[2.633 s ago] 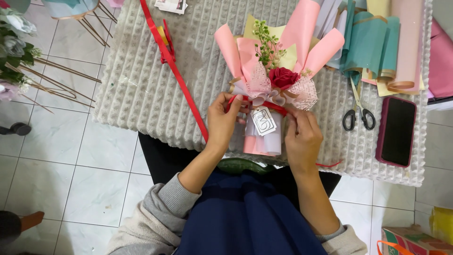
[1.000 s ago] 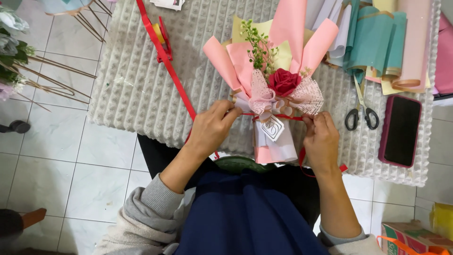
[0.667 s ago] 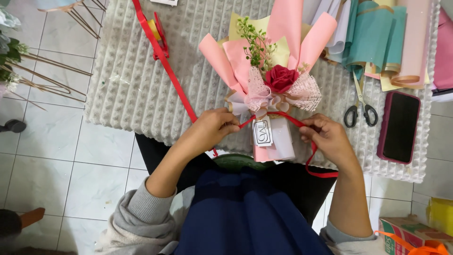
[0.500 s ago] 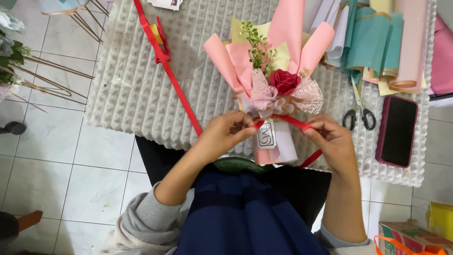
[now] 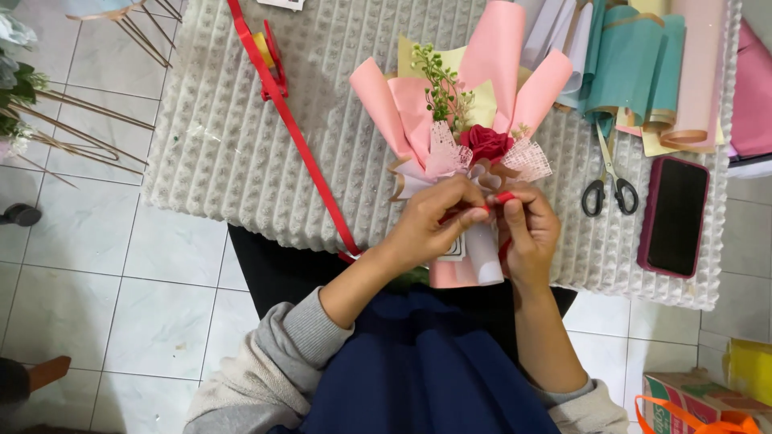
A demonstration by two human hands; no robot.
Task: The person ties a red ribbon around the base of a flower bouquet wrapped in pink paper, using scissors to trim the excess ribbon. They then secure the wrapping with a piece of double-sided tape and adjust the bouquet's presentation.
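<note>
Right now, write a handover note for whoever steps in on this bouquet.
Left hand and right hand: both pinch the red ribbon at the neck of the bouquet.
Bouquet: lies on the white textured mat, pink wrap, red rose, tag below the hands.
Ribbon runs from the hands up-left to its spool.
Scissors and phone lie to the right.
Done: wrapping. Left: no finished bow visible; ribbon uncut.

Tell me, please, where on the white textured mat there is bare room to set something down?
The mat is bare left of the red ribbon, and between that ribbon and the bouquet. It is crowded on the right: scissors, phone and paper rolls lie close together. Both hands work at the bouquet's neck.
</note>
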